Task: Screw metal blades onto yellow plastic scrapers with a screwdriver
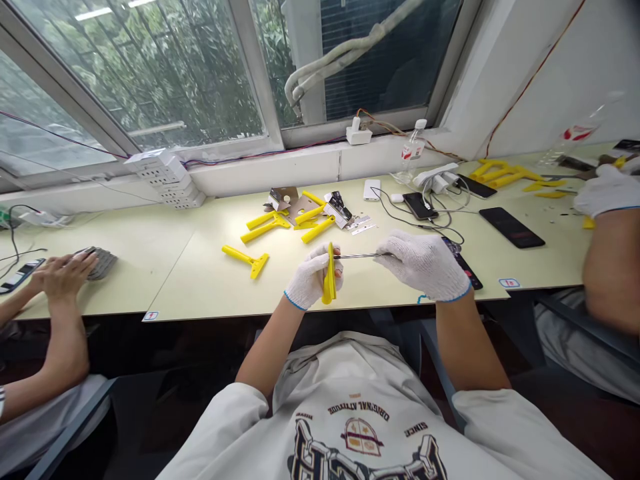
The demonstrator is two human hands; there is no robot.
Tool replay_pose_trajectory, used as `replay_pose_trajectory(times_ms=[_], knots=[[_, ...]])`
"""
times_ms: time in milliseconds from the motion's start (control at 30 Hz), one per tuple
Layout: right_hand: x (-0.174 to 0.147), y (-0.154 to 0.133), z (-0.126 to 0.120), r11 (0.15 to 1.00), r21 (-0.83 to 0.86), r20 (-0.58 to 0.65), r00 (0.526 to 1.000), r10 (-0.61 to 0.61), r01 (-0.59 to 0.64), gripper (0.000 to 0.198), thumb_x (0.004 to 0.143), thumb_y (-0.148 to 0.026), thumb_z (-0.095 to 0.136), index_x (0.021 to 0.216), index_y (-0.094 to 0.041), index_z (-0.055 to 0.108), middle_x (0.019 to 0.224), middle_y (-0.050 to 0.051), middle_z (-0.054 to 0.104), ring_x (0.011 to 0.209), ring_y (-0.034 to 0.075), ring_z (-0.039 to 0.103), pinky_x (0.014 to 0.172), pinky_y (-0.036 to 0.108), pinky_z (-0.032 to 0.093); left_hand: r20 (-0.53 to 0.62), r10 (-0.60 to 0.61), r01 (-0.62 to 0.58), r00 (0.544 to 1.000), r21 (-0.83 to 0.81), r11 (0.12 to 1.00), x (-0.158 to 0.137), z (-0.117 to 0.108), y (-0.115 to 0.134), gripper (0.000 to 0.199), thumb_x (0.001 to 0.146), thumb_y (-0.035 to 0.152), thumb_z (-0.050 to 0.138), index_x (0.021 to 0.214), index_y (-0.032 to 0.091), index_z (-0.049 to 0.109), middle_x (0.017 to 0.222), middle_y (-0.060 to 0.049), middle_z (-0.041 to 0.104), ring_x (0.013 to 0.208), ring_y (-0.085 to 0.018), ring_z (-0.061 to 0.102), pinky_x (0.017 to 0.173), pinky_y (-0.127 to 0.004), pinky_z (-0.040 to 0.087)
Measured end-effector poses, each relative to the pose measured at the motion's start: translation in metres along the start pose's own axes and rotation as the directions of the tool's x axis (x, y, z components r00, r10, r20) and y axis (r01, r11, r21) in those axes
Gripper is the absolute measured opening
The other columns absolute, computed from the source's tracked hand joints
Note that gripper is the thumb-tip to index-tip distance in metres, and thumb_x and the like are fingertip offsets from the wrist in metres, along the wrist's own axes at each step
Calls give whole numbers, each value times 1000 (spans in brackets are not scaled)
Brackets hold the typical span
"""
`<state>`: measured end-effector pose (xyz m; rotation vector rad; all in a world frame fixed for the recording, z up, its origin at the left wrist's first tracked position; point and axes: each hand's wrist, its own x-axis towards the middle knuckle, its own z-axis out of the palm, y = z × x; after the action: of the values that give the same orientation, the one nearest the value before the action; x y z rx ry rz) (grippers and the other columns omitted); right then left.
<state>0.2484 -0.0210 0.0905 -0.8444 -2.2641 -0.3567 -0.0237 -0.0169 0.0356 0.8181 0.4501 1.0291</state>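
My left hand (309, 279), in a white knit glove with a blue edge, is closed round a yellow plastic scraper (329, 283) held edge-on above the table's front. My right hand (425, 267), gloved the same way, pinches a screwdriver whose thin metal shaft (359, 256) runs left to the scraper. The screwdriver's handle is hidden in the glove, and its tip's exact contact cannot be made out. Beyond my left hand lies another yellow scraper (247, 260), with more yellow scrapers (267, 225) behind it beside small opened boxes (338, 208) and metal blades (362, 225).
Phones (511, 227), a charging power strip (440, 175) and tangled cables stand to the right, near a plastic bottle (413, 153). A co-worker's bare hands (65, 273) rest at the left; another's gloved hand (610, 190) works at far right. White boxes (165, 177) are stacked by the window.
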Motion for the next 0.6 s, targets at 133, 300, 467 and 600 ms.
replay_pose_trajectory(times_ms=[133,300,467,600], knots=[[0,-1,-1,1000,-14,6,1000,-15,15,10,105,-23,71,98,-17,75,92,0,76,79,13,71,68,29,39,10,4,-4,1000,-1,1000,1,0,-1,42,83,48,88,105,20,67,68,-1,66,53,-16,62,54,-27,49],[-1,-2,-1,997,-78,41,999,-24,27,19,108,-28,67,94,-17,75,89,1,75,73,15,65,67,31,35,-9,-7,7,1000,-1,1000,0,2,0,42,81,47,88,104,20,67,67,-1,66,53,-16,61,54,-27,48],[-3,-1,5,999,-49,70,998,-11,14,14,108,-26,66,103,-17,76,93,1,77,76,15,70,69,30,39,-3,1,-1,1000,12,1000,0,5,1,43,81,48,89,104,20,67,68,-2,67,53,-17,61,53,-27,48],[-3,-1,8,1000,22,41,999,14,-15,9,105,-25,70,106,-16,73,98,1,80,83,14,75,73,28,45,-23,-18,19,1000,21,1000,0,6,0,45,79,49,90,104,19,67,68,-2,66,55,-17,63,54,-27,48]])
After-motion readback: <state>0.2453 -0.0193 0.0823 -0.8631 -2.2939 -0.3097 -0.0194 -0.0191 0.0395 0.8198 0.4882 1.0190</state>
